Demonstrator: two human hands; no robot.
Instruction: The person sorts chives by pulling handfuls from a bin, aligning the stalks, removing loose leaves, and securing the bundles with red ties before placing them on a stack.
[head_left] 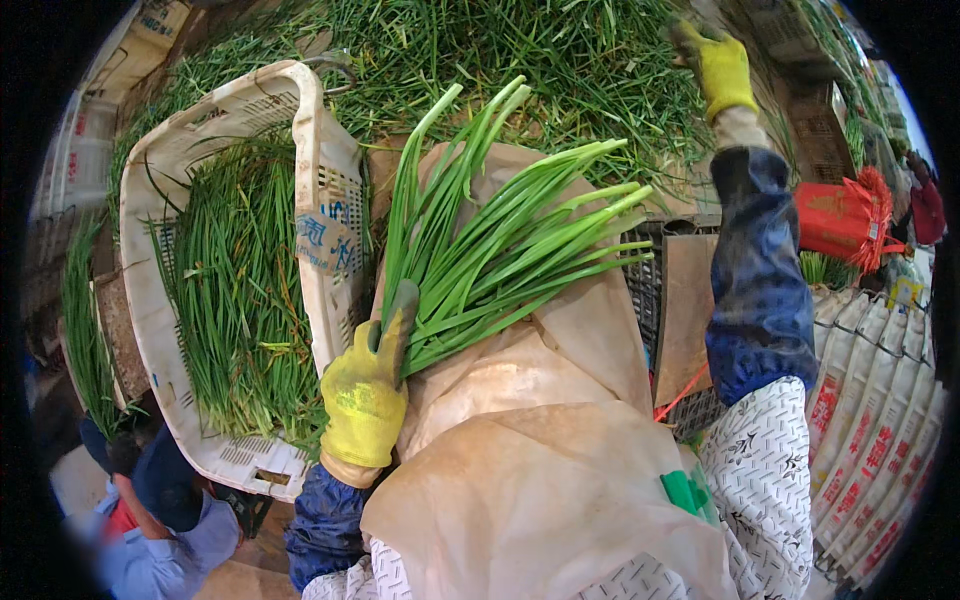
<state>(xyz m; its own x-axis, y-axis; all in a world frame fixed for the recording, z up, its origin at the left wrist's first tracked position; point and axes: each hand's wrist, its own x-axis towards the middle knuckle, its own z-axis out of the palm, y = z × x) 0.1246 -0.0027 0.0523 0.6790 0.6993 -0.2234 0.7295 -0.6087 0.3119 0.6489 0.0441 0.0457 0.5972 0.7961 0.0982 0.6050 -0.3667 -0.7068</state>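
Note:
My left hand (pixel 367 398), in a yellow glove with dark fingers, is closed round the leafy part of a fanned bunch of garlic chives (pixel 500 250). Their pale cut ends point up and to the right, above the brownish sheet over my lap (pixel 540 470). At the upper right my right hand (pixel 722 75), gloved the same way, is stretched out beside the edge of a heap of loose green leaves (pixel 540 60). Its fingers look apart and somewhat blurred, and nothing shows in them.
A white plastic crate (pixel 312 130) full of chives stands to my left. Stacked white printed bags (pixel 870 430) and a red bundle of ties (pixel 845 220) lie at the right. Another person (pixel 165 520) is at the lower left, near more chives (pixel 88 330).

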